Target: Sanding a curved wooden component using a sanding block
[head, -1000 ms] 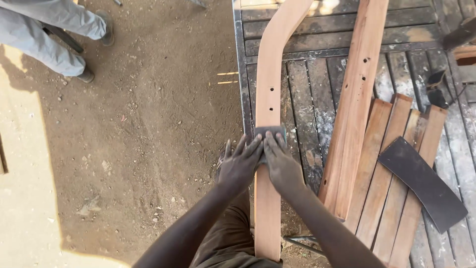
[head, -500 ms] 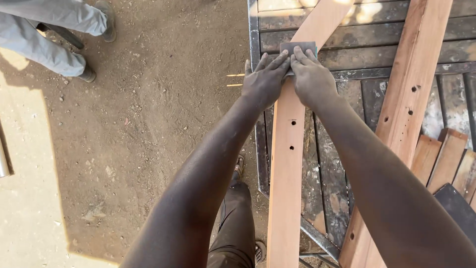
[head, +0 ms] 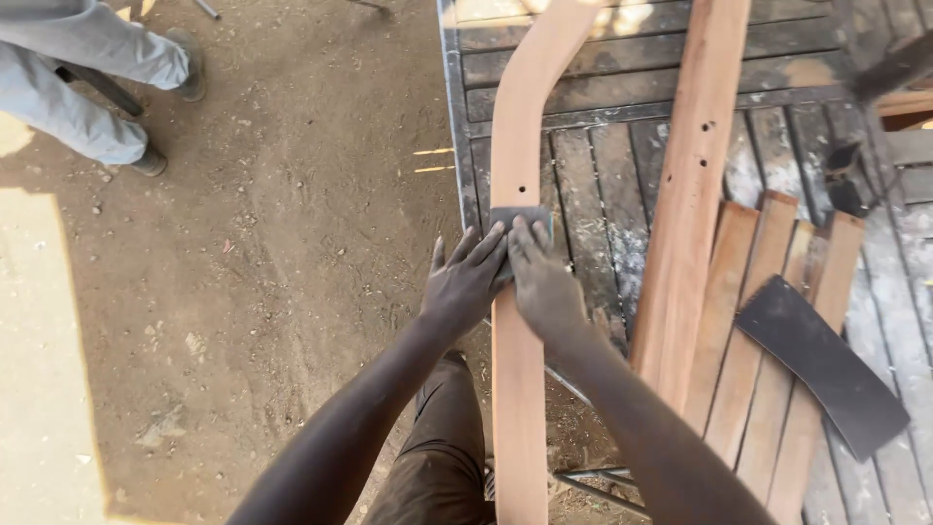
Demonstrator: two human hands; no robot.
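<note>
A long curved reddish wooden piece [head: 517,136] lies along the left edge of a slatted metal table [head: 603,185]. A small grey sanding pad [head: 518,218] rests on it. My left hand [head: 465,280] and my right hand [head: 540,280] lie side by side, fingers pressed flat on the pad's near edge. Both forearms reach up from the bottom of the view.
A straight wooden plank [head: 692,185] with small holes lies to the right, then several shorter slats [head: 768,350] with a dark curved sheet [head: 821,365] across them. Another person's legs and shoes [head: 107,78] stand at the top left on sandy ground [head: 243,292].
Both hands slid the pad away along the curved piece, then drew it back toward me to near its first position.
</note>
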